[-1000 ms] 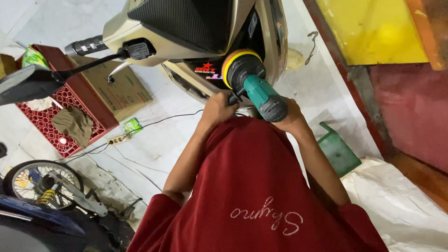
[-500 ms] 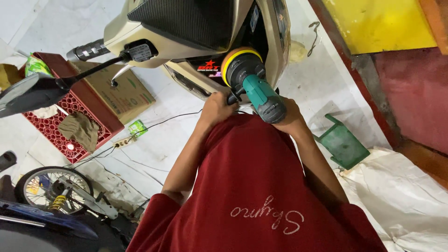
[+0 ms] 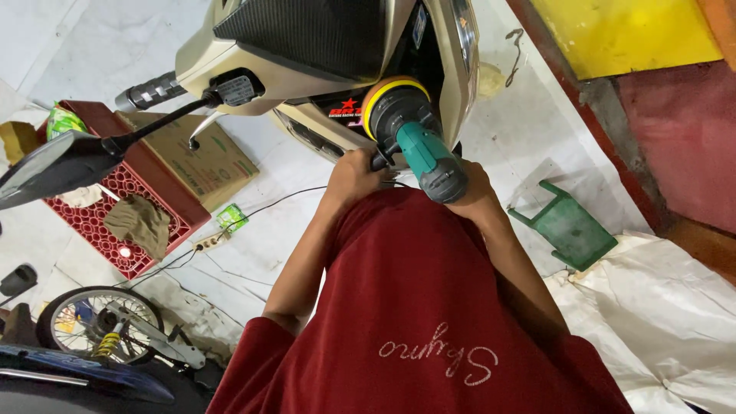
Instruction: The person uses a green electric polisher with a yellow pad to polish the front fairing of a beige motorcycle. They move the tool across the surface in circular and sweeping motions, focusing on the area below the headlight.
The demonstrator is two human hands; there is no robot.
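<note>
While both hands grip the teal polisher [image 3: 422,157], its yellow pad [image 3: 381,96] presses against the beige scooter [image 3: 261,73] panel. Left hand [image 3: 354,172] wraps the side handle, right hand [image 3: 477,188] holds the rear body. Green stool [image 3: 567,226] lies nearby on the floor.

The polisher [image 3: 418,149] is showing a teal body, grey head and yellow-rimmed pad. The scooter [image 3: 307,69] is wearing beige panels around a black carbon-weave cover. A red lattice crate [image 3: 115,222] and a green stool [image 3: 571,226] are sitting on the whitish floor [image 3: 268,230].
</note>
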